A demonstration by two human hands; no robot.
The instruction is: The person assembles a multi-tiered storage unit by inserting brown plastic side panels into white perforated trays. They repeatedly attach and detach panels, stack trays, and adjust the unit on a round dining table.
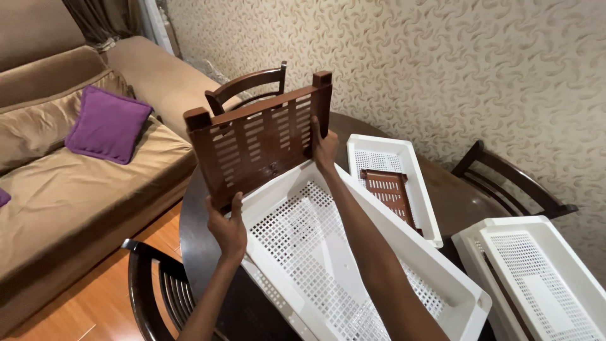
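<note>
**Brown end panel held against white tray: light, stiff, grip at the edges**

Left hand (228, 228) is closed on the lower left corner of the brown slotted panel (260, 142); right hand (324, 149) is clamped on its right edge, fingers wrapped round the back. The panel stands near upright at the end of the big white perforated tray (328, 252), its bottom edge at the tray's end wall. Can't tell whether it's seated there or just touching.

Handling, as a judgement: moulded plastic, light and rigid enough to steer with two hands. The slots thin the middle, so it may flex or crack if twisted; the square corner posts and solid edges are the safe holds. Smooth finish, likely a bit slippery.

The tray juts past the near edge of the round dark table (196, 240). A second white tray (416, 183) near the far edge holds another brown panel (388, 189); a third tray (536, 271) is at the right edge.
</note>
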